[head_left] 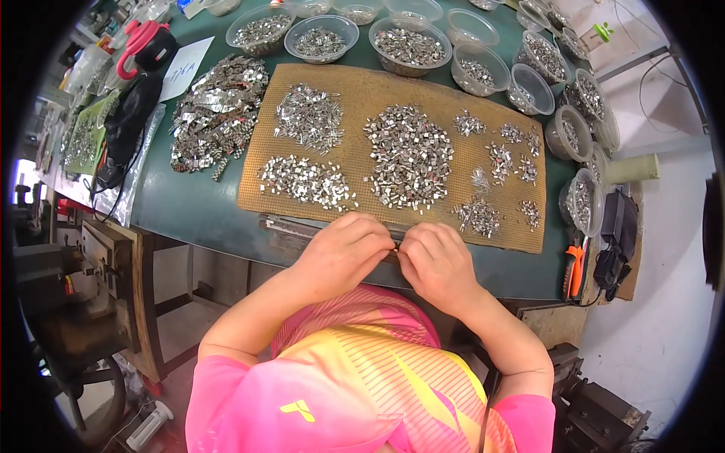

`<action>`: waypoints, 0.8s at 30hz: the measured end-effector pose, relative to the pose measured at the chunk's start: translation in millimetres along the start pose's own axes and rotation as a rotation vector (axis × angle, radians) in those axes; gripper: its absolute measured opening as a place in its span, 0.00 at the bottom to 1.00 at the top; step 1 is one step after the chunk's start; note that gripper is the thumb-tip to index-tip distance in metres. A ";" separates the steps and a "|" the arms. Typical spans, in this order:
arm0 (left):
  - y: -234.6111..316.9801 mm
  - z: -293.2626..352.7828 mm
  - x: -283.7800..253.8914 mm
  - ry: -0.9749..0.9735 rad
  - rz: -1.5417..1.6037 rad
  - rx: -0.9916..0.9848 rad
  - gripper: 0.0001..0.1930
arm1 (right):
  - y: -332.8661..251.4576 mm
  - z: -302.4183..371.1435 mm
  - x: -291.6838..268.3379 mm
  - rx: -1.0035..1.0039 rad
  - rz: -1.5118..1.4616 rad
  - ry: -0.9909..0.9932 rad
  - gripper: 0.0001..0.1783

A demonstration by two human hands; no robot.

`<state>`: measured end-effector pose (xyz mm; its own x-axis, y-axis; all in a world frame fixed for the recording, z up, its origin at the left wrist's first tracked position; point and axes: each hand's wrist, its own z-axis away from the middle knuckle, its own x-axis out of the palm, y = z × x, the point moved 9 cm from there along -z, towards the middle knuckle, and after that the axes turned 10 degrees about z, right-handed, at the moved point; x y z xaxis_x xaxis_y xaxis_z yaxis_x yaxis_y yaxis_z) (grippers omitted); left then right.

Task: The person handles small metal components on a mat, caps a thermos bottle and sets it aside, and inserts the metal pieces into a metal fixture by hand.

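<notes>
At the table's front edge my left hand [349, 248] and my right hand [436, 260] meet, fingertips pinched together around something small and dark that I cannot make out. Just under and left of them lies a metal bar-like fixture [291, 226] along the edge. Beyond my hands spreads a tan textured mat [355, 151] bearing heaps of small metal parts. The biggest heap of small silvery pieces [408, 157] sits in the middle. Flat shiny pieces [306, 181] lie front left, thin pin-like pieces [310, 118] behind them, and a smaller pile [479, 217] near my right hand.
Plastic bowls [410, 47] of metal parts line the back and right. Linked metal bands [219, 113] are heaped left of the mat, near a paper sheet [186, 68] and a red-and-black mug [147, 47]. Orange-handled pliers [574, 268] lie at the right edge, beside a black power adapter [619, 226].
</notes>
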<state>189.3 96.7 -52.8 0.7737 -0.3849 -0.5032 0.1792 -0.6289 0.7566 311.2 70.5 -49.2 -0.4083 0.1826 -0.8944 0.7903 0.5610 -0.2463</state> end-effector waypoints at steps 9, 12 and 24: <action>-13.9 16.7 -59.1 0.180 -0.117 -0.098 0.09 | 14.2 -7.2 3.8 0.024 -0.151 -0.088 0.07; -25.6 27.2 -84.5 0.243 -0.195 -0.167 0.07 | 17.5 -12.5 7.8 0.104 -0.256 -0.122 0.07; -33.5 33.5 -71.5 0.200 -0.203 -0.174 0.06 | 5.9 -12.7 4.0 0.097 -0.174 -0.331 0.09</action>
<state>107.6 122.7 -56.2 0.8126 -0.1127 -0.5719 0.4294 -0.5477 0.7181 308.5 84.8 -49.5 -0.3834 -0.1879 -0.9043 0.7683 0.4785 -0.4252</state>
